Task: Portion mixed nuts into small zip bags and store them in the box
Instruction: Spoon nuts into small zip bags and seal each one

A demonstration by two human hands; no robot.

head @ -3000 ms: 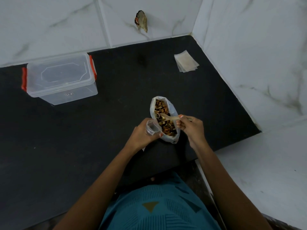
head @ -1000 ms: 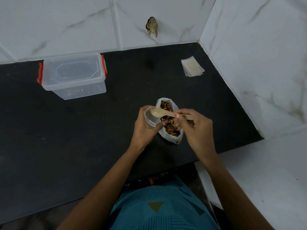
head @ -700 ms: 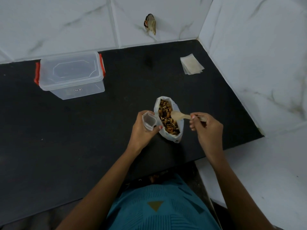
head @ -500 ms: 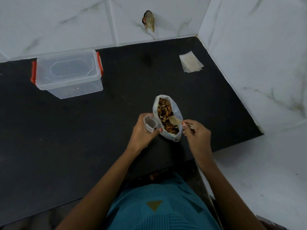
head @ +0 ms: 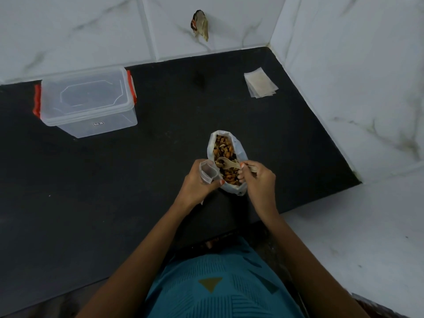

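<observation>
A large clear bag of mixed nuts stands open on the black counter. My left hand grips a small zip bag with its mouth held open, just left of the nut bag. My right hand pinches the handle of a pale wooden spoon, whose bowl lies in the nuts. A clear plastic box with red latches and its lid on sits at the back left.
A small stack of empty zip bags lies at the back right near the tiled corner. White marble walls close the back and right sides. A white ledge runs along the front right. A small scrap hangs on the back wall.
The spoon tipped into the small bag a second ago, then swung back right and down into the nut bag. My left hand has kept the small bag open in place.
</observation>
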